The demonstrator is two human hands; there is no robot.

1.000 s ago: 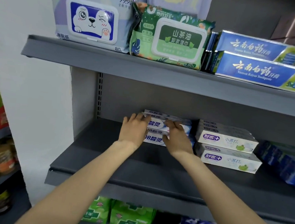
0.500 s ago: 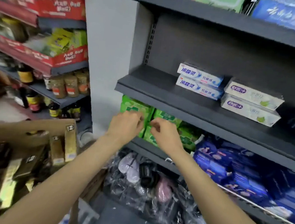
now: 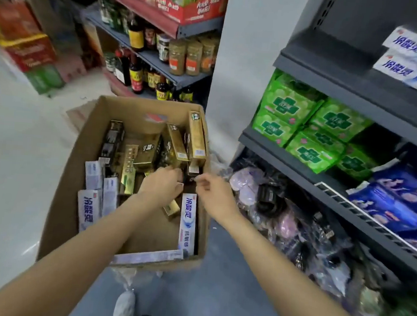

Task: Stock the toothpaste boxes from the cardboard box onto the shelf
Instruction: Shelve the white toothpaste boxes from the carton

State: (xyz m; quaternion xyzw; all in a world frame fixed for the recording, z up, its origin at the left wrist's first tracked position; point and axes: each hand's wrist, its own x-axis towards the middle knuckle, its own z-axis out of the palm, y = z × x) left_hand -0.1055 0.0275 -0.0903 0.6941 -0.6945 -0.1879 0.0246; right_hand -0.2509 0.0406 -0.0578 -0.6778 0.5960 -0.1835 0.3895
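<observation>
Over the carton: both hands hang low above the open cardboard box (image 3: 128, 176) on the floor, close together but not touching.
Left hand: the left hand (image 3: 161, 185) hovers over the middle of the pile, fingers loosely curled, gripping nothing that I can see.
Right hand: the right hand (image 3: 214, 192) sits at the box's right wall, thumb and forefinger nearly meeting; whether they pinch anything is too blurred to tell.
Nearest stock: a white-and-blue toothpaste box (image 3: 187, 223) stands on end along the right wall, just below the right hand; more white ones (image 3: 87, 208) lean at the left wall.
Further in: gold toothpaste boxes (image 3: 176, 143) and dark ones (image 3: 113, 135) lie jumbled toward the back, some propped upright.
Shelf: the grey shelf (image 3: 334, 68) to the right already carries two stacked white-and-blue boxes (image 3: 410, 59), with bare board to their left.
Doing it well: I'd take the white-and-blue boxes first, since they match what is shelved; grip each along its long sides, gather two or three squared together, and lift straight up so the leaning gold ones are not tipped.
Watch for: thin card crushes easily, so a light hold is best.
</observation>
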